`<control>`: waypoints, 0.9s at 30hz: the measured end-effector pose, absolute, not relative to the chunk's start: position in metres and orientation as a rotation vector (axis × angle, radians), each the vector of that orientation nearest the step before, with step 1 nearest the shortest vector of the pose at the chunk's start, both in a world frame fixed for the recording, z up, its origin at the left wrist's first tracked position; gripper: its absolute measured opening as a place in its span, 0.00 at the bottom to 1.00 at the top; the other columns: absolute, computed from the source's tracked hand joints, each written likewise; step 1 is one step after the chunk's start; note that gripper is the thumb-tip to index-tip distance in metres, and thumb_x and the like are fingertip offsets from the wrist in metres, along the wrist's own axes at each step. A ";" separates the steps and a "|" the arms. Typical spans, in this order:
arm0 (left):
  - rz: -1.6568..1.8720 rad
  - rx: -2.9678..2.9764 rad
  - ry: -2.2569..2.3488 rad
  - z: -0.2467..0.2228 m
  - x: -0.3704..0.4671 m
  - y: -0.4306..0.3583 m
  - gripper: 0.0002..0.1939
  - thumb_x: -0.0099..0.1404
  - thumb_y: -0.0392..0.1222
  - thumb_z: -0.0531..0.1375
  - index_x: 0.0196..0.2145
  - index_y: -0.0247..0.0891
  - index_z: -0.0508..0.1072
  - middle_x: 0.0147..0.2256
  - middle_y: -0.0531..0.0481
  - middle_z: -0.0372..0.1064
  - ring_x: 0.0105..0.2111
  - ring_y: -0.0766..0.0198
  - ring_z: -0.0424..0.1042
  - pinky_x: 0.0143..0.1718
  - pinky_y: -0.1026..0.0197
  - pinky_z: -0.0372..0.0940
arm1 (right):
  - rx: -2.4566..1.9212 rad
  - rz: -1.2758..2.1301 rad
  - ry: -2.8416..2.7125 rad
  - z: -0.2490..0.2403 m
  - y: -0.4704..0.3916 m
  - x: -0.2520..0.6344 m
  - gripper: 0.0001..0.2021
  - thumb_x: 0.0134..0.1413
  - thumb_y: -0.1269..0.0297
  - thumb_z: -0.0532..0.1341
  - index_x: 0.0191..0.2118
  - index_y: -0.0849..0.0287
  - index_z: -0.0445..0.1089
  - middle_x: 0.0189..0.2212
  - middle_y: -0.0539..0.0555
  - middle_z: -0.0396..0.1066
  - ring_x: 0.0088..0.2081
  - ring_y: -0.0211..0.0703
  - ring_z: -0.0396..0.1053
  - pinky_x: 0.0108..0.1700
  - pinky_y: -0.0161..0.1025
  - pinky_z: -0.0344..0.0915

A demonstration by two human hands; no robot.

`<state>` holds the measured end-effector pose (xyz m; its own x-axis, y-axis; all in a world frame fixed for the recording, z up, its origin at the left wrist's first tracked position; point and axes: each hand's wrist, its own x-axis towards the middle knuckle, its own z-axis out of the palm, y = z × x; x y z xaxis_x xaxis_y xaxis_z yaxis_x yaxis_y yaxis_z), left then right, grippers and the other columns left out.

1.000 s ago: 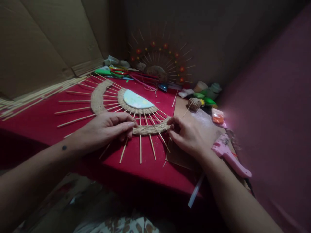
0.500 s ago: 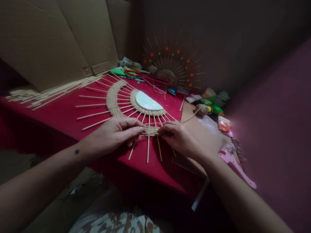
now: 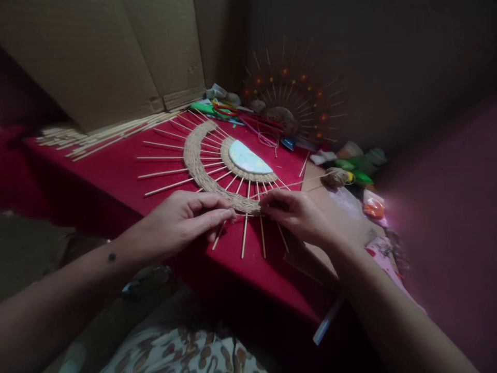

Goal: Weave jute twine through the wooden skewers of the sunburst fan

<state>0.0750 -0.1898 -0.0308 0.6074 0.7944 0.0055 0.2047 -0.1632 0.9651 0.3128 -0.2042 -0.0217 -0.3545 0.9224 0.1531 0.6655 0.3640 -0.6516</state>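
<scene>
Pale aqua mottled with soft yellow colours a flat half-moon piece [image 3: 248,156] at the center of the frame, set against a deep crimson cloth [image 3: 272,290]. Tan, with a fine ribbed weave, marks the curved twine band [image 3: 192,155] around it, crossed by straw-yellow thin sticks [image 3: 161,158]. Bright red blooms with yellow dots pattern a dark fan-shaped decoration [image 3: 285,111] in the upper right of the frame. At center right, vivid green shows on a small plastic packet [image 3: 362,176], orange and pale pink on a clear packet [image 3: 373,205]. Brown leaf-like blotches dapple a white fabric [image 3: 186,352] at bottom center.
</scene>
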 end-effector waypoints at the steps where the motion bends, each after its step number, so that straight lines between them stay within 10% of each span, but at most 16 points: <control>1: 0.635 1.705 0.835 -0.031 0.075 -0.191 0.12 0.64 0.48 0.57 0.31 0.36 0.73 0.20 0.55 0.67 0.22 0.71 0.68 0.25 0.70 0.63 | -1.350 0.690 -2.099 -0.021 -0.203 0.313 0.05 0.55 0.74 0.58 0.35 0.60 0.71 0.31 0.51 0.73 0.33 0.37 0.69 0.37 0.36 0.65; 16: 0.710 2.035 0.732 -0.031 0.076 -0.221 0.08 0.66 0.39 0.56 0.34 0.37 0.75 0.34 0.52 0.71 0.34 0.70 0.69 0.36 0.71 0.64 | -1.135 0.658 -2.320 -0.030 -0.201 0.303 0.09 0.56 0.75 0.59 0.34 0.58 0.77 0.31 0.51 0.68 0.34 0.37 0.66 0.38 0.36 0.64; 27: 0.654 2.427 0.576 -0.040 0.078 -0.253 0.11 0.68 0.32 0.51 0.39 0.35 0.73 0.35 0.47 0.71 0.33 0.68 0.69 0.34 0.67 0.64 | -1.120 -0.228 -2.942 -0.019 -0.216 0.292 0.11 0.63 0.74 0.51 0.43 0.59 0.69 0.36 0.55 0.64 0.28 0.37 0.56 0.25 0.37 0.47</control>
